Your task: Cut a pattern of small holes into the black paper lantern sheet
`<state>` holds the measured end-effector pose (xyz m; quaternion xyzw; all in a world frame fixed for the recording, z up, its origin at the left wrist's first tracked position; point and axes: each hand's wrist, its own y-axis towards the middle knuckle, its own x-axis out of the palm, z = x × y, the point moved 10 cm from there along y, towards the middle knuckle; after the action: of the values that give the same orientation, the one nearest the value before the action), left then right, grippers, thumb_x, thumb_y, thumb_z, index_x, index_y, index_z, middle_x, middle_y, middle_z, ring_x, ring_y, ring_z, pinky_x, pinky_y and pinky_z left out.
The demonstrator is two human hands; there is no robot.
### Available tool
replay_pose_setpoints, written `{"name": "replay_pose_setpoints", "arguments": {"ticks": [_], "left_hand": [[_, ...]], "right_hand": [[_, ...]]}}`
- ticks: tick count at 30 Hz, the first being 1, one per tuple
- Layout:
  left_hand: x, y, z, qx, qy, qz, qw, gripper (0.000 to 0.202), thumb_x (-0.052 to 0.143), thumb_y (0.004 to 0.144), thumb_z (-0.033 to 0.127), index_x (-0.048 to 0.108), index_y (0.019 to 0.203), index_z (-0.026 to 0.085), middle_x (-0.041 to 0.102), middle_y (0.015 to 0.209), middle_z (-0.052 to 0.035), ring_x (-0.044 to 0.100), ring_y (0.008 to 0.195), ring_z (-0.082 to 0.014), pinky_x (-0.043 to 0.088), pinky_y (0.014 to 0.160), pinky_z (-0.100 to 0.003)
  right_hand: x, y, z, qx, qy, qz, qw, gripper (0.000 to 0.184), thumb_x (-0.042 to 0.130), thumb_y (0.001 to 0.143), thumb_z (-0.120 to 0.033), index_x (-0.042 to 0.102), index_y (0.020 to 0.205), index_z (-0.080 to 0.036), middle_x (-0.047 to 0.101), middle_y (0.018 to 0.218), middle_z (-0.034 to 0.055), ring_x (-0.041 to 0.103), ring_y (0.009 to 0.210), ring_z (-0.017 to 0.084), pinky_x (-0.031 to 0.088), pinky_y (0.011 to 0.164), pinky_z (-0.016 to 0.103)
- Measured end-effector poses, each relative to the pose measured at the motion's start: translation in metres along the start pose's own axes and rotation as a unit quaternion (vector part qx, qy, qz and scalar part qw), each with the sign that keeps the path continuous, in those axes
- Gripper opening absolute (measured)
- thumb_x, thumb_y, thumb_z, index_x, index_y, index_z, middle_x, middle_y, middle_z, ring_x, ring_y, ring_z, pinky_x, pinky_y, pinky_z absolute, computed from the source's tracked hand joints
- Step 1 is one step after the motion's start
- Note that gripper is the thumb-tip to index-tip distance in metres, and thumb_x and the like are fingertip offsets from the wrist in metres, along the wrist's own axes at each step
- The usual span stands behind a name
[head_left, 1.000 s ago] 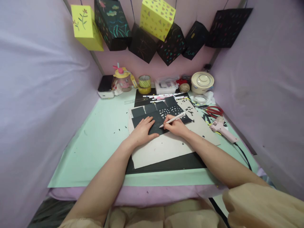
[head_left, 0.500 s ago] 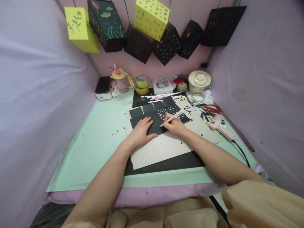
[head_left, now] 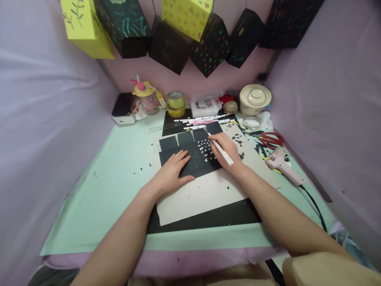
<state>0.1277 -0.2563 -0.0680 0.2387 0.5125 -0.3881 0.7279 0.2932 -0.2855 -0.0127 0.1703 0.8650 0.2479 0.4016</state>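
A black paper sheet (head_left: pixel 193 157) with small cut-out shapes lies on a grey cardboard (head_left: pixel 208 188) in the middle of the table. My left hand (head_left: pixel 172 171) rests flat on the sheet's near left part, fingers spread. My right hand (head_left: pixel 224 149) is closed around a white pen-like craft knife (head_left: pixel 222 152); its tip touches the sheet's far right part, next to the cut-outs.
A pink glue gun (head_left: pixel 281 162) and red scissors (head_left: pixel 269 139) lie at the right. Several white pens (head_left: pixel 205 119), tape rolls (head_left: pixel 175 104), a clear box (head_left: pixel 206 105), a lidded pot (head_left: pixel 255 97) and a bottle (head_left: pixel 144 97) line the back. Paper lanterns (head_left: pixel 169 43) hang overhead.
My right hand has moved farther up the sheet and turned the knife, so its tip now points away from me. The left hand has stayed on the sheet. The camera has tipped downward.
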Motion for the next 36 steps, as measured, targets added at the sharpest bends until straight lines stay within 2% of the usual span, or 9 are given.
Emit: {"name": "replay_pose_setpoints", "arguments": {"ticks": [3,6,13,17,20,24,31,33,36], "left_hand": [[0.001,-0.001,0.002,0.01,-0.004,-0.013,1.0,0.076,0.054,0.085,0.061,0.035,0.147,0.021,0.023,0.158,-0.0081,0.018,0.147,-0.0266,0.017,0.12,-0.045],[0.001,-0.002,0.002,0.012,-0.013,-0.026,1.0,0.077,0.056,0.085,0.06,0.034,0.148,0.023,0.022,0.158,-0.0066,0.017,0.147,-0.0267,0.017,0.12,-0.045],[0.0,-0.003,0.0,0.008,-0.024,-0.039,0.999,0.075,0.058,0.085,0.058,0.032,0.148,0.027,0.023,0.158,-0.0042,0.018,0.147,-0.0268,0.018,0.12,-0.047],[0.002,-0.003,-0.001,0.014,-0.016,-0.041,0.999,0.074,0.056,0.086,0.06,0.033,0.148,0.026,0.023,0.159,-0.0036,0.017,0.147,-0.0246,0.017,0.121,-0.045],[0.002,-0.003,-0.003,0.016,-0.012,-0.034,0.999,0.074,0.055,0.086,0.06,0.033,0.148,0.027,0.023,0.159,-0.0028,0.018,0.147,-0.0258,0.018,0.12,-0.046],[0.004,-0.003,-0.008,0.014,-0.012,-0.027,0.999,0.072,0.054,0.086,0.06,0.034,0.148,0.028,0.021,0.159,-0.0022,0.019,0.146,-0.0274,0.02,0.12,-0.048],[0.003,-0.003,-0.011,0.026,-0.017,0.001,0.999,0.072,0.056,0.085,0.06,0.037,0.147,0.029,0.024,0.157,-0.0024,0.023,0.144,-0.0301,0.024,0.118,-0.051],[0.003,-0.002,-0.011,0.025,-0.017,0.003,1.0,0.072,0.056,0.084,0.06,0.037,0.146,0.029,0.025,0.157,-0.0024,0.023,0.144,-0.0303,0.024,0.118,-0.052],[0.004,-0.002,-0.012,0.019,-0.016,-0.002,1.0,0.072,0.057,0.084,0.06,0.038,0.146,0.028,0.024,0.157,-0.0029,0.023,0.144,-0.0306,0.024,0.118,-0.052]], "right_hand": [[0.01,0.002,0.004,-0.019,-0.115,-0.076,0.99,0.031,0.043,0.093,-0.017,0.06,0.119,-0.021,0.062,0.113,0.0104,0.054,0.106,0.027,0.045,0.088,0.039],[0.012,0.003,0.015,-0.004,-0.196,-0.098,0.976,0.037,0.044,0.09,-0.011,0.06,0.122,-0.017,0.063,0.113,0.0127,0.053,0.102,0.03,0.045,0.086,0.041],[0.007,0.0,0.039,0.059,-0.278,-0.076,0.956,0.036,0.052,0.083,-0.013,0.063,0.117,-0.017,0.064,0.097,0.0151,0.053,0.092,0.031,0.044,0.075,0.041],[0.002,-0.001,0.045,0.102,-0.282,-0.058,0.952,0.035,0.052,0.085,-0.018,0.061,0.119,-0.016,0.064,0.094,0.0143,0.055,0.088,0.03,0.044,0.073,0.039],[-0.005,0.003,0.045,0.099,-0.276,-0.037,0.955,0.035,0.048,0.085,-0.015,0.06,0.118,-0.016,0.064,0.095,0.0135,0.056,0.089,0.029,0.044,0.075,0.039],[-0.038,0.011,0.061,0.11,-0.308,0.012,0.945,0.032,0.047,0.084,-0.013,0.063,0.111,-0.016,0.065,0.094,0.0128,0.056,0.088,0.028,0.044,0.076,0.038],[-0.135,-0.001,0.111,0.229,-0.356,0.128,0.897,0.031,0.046,0.084,-0.015,0.066,0.107,-0.013,0.065,0.093,0.0164,0.056,0.087,0.03,0.042,0.078,0.04],[-0.148,-0.006,0.118,0.253,-0.362,0.13,0.888,0.031,0.046,0.083,-0.015,0.068,0.106,-0.012,0.066,0.094,0.0174,0.057,0.088,0.03,0.042,0.078,0.04],[-0.151,-0.008,0.121,0.268,-0.359,0.124,0.886,0.031,0.047,0.084,-0.017,0.069,0.105,-0.012,0.068,0.095,0.018,0.058,0.089,0.03,0.042,0.079,0.041]]}}
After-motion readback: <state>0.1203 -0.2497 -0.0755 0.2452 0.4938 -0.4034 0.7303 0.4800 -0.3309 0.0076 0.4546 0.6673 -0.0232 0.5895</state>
